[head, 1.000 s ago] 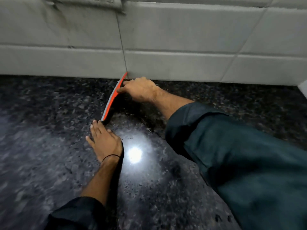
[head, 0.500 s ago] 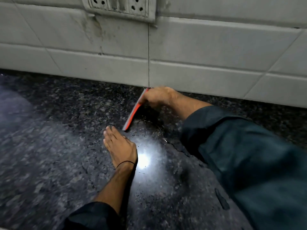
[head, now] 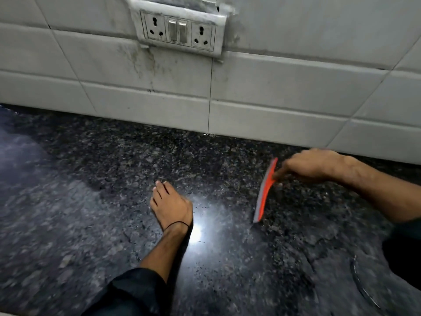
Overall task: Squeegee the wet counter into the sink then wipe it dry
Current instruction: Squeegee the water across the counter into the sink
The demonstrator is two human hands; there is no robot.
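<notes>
My right hand (head: pixel 312 166) grips an orange squeegee (head: pixel 264 192) with a grey blade, held on edge against the dark speckled granite counter (head: pixel 91 213) at the right, a short way out from the wall. The hand and squeegee are blurred by motion. My left hand (head: pixel 170 206) lies flat on the counter in the middle, fingers straight and pointing toward the wall, with a thin black band at the wrist. A bright light reflects off the wet stone just right of that hand. No sink or cloth is in view.
A white tiled wall (head: pixel 273 92) runs along the back of the counter. A stained switch and socket plate (head: pixel 180 33) is fixed to it above the middle. A curved metal rim (head: pixel 362 286) shows at the lower right.
My right hand has drawn the squeegee rightward and away from the wall. The view has shifted, bringing the socket plate into sight. My left hand stays flat on the counter.
</notes>
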